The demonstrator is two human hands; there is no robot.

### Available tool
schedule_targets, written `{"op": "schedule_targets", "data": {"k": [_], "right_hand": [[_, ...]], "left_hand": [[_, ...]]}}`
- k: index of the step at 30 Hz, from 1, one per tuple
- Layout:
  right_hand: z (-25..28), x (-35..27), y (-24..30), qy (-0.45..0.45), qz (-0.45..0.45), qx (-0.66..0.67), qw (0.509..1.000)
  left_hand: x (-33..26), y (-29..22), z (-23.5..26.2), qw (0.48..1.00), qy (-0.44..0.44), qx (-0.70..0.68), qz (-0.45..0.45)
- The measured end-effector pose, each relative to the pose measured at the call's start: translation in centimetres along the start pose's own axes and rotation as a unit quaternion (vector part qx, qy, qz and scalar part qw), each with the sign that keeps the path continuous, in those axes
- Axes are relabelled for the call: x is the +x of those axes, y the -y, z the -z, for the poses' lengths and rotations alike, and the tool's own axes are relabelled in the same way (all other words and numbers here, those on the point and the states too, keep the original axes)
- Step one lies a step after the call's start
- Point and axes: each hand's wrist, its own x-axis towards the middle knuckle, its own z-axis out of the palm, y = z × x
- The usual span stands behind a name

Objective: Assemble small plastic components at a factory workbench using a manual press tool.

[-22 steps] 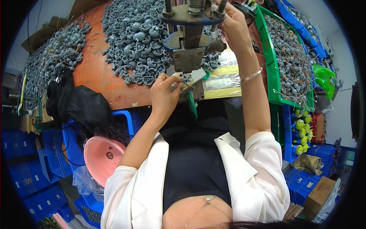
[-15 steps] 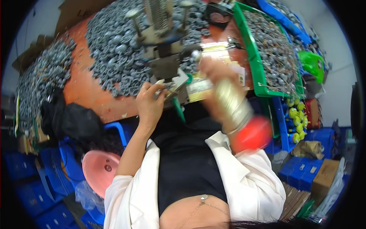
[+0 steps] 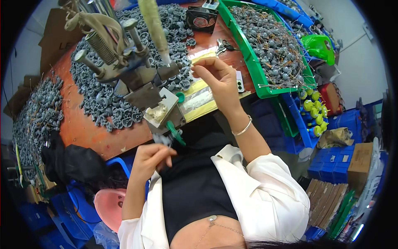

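Note:
A hand press [image 3: 139,74] with a coil spring and steel posts stands at the table's front edge. Its lever [image 3: 152,25], wrapped in yellowish film, points up and away. My right hand [image 3: 219,81] is just right of the press hub, off the lever, thumb and forefinger pinched; anything between them is too small to make out. Lower down, in front of the press, my left hand [image 3: 151,162] has curled fingers with nothing visible in them. A blurred grey piece [image 3: 161,139] appears in the air above its knuckles, beside a green part [image 3: 175,133] of the press base.
Grey cup-like plastic parts [image 3: 110,101] lie heaped behind the press, another pile [image 3: 39,112] farther left. On the right stands a green crate [image 3: 257,70] of grey pieces with thin wires. Keys [image 3: 224,46], a phone [image 3: 239,81] and a small fan [image 3: 202,18] lie nearby.
The lever has swung up from its lowered position, and my right hand has let go of it. My left hand has drawn back from the press toward my body. The view has shifted.

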Motion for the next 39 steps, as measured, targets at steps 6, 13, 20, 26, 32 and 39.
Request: {"op": "schedule_targets", "data": {"k": [6, 13, 20, 26, 32, 39], "right_hand": [[8.3, 2.3, -3.2, -0.089, -0.086, 0.131, 0.984], [16.9, 9.7, -4.1, -0.223, -0.09, 0.054, 0.969], [21.3, 10.9, -3.7, -0.222, -0.239, 0.085, 0.942], [20.2, 7.8, -3.2, -0.239, -0.2, -0.008, 0.95], [21.2, 10.7, -4.2, -0.197, -0.144, -0.313, 0.918], [22.7, 12.4, -6.1, -0.226, -0.154, -0.318, 0.908]], "left_hand": [[-1.1, -0.5, 7.4, 0.923, -0.244, -0.288, -0.079], [-2.7, -3.7, 25.4, 0.671, -0.574, -0.272, -0.382], [1.2, 4.0, 15.8, 0.849, -0.486, 0.087, -0.187], [1.4, 7.2, 13.8, 0.772, -0.474, 0.41, -0.104], [1.4, 7.2, 13.1, 0.699, -0.476, 0.526, -0.095], [2.7, 9.8, 13.6, 0.74, -0.435, 0.497, -0.122]]}}
